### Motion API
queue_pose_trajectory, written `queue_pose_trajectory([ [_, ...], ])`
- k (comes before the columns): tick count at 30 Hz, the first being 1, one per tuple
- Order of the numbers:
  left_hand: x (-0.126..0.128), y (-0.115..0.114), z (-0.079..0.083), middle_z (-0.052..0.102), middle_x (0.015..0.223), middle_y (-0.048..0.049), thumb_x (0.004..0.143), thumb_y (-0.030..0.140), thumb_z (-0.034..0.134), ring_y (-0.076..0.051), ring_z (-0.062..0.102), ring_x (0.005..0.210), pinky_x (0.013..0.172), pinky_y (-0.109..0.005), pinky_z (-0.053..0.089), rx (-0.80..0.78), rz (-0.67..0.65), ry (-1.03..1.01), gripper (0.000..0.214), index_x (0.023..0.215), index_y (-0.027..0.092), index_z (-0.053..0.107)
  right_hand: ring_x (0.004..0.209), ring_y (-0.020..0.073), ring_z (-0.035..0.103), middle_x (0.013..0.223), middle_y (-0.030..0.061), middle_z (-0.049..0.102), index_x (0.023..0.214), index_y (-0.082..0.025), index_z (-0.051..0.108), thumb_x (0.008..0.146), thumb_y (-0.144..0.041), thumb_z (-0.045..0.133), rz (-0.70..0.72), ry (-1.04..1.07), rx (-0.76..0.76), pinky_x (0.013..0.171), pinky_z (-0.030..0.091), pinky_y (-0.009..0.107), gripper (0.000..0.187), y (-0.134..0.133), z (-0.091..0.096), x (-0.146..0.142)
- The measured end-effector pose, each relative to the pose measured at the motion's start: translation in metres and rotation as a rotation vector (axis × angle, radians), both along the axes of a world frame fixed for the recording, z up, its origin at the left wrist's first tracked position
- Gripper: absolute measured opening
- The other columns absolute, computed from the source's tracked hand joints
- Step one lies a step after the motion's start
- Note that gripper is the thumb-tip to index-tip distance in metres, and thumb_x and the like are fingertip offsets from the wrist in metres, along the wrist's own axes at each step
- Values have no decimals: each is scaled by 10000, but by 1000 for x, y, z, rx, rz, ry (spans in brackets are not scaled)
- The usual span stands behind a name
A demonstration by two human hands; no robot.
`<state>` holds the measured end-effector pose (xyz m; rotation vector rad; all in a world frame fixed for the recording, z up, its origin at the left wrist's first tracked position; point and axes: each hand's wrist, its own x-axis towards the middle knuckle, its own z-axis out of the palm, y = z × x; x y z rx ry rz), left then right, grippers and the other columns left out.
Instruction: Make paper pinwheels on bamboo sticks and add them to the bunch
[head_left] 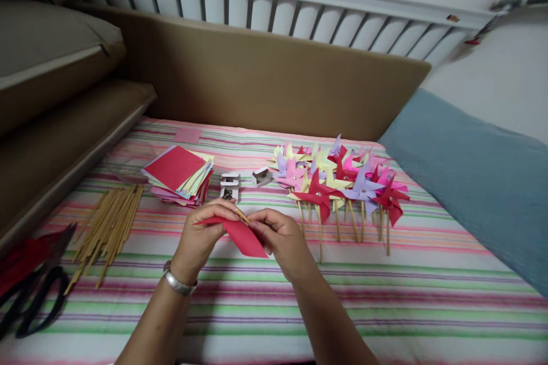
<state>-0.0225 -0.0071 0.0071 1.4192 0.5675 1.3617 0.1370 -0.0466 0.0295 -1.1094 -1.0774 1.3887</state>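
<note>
A piece of red paper (pixel 243 238), partly folded over, is held up between my two hands above the striped cloth. My left hand (pixel 209 229), with a silver bangle at the wrist, has its fingers closed on the paper's left side. A short length of wooden stick (pixel 242 215) shows at the paper's upper edge, between the fingertips. My right hand (pixel 277 235) pinches the paper's right side close to the stick; its grip is partly hidden. Just beyond stand small open white boxes, one (pixel 230 183) with small metal bits and another (pixel 261 177) to its right.
Stacked coloured paper squares (pixel 173 168) lie left of the boxes, with loose wooden sticks (pixel 107 228) nearer. Black-handled scissors (pixel 40 296) rest by red material (pixel 21 262) at far left. Several finished paper pinwheels (pixel 363 188) cluster at right. A brown board (pixel 265 77) stands behind.
</note>
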Motion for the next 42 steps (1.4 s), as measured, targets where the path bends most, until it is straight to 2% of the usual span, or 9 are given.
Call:
queue_pose_trajectory([
  [5, 1, 0, 1, 701, 784, -24, 714, 165, 704, -179, 622, 785, 974, -389, 377, -6, 5, 5, 73, 745, 230, 717, 444, 56, 424, 552, -45, 556, 741, -172, 670, 729, -288, 652, 0, -13, 8, 436, 356, 183, 117, 0, 2, -1],
  [19, 0, -2, 2, 692, 815, -30, 735, 124, 671, -182, 618, 817, 859, -339, 440, -61, -37, -18, 114, 759, 226, 714, 486, 71, 473, 596, -31, 590, 761, -175, 678, 733, -308, 655, -6, -17, 12, 477, 396, 199, 138, 0, 1, 0],
  [27, 0, -2, 3, 693, 806, -31, 738, 126, 669, -183, 622, 809, 851, -342, 441, -60, -48, -10, 103, 753, 220, 708, 523, 85, 495, 615, -20, 597, 761, -179, 680, 744, -302, 644, -8, -55, 36, 496, 418, 204, 130, -1, 2, -1],
  [32, 1, -2, 4, 699, 798, -38, 728, 141, 682, -185, 623, 813, 904, -360, 421, -63, -25, -5, 77, 741, 211, 712, 517, 87, 494, 615, -15, 598, 766, -171, 678, 740, -321, 650, -12, -58, 33, 489, 422, 206, 154, -1, 1, 0],
  [37, 1, -2, 5, 697, 784, -48, 712, 164, 697, -196, 626, 790, 892, -383, 436, -94, -14, -4, 43, 716, 205, 709, 523, 90, 498, 615, -11, 594, 763, -171, 675, 743, -321, 653, -11, -58, 29, 495, 429, 208, 153, -1, 2, -1],
  [42, 0, -2, 4, 699, 770, -51, 696, 219, 715, -204, 634, 775, 982, -429, 375, -109, 7, 5, 15, 691, 206, 708, 530, 97, 506, 634, 0, 610, 769, -165, 680, 738, -324, 663, -25, -70, 29, 496, 426, 217, 163, -1, 2, -2],
])
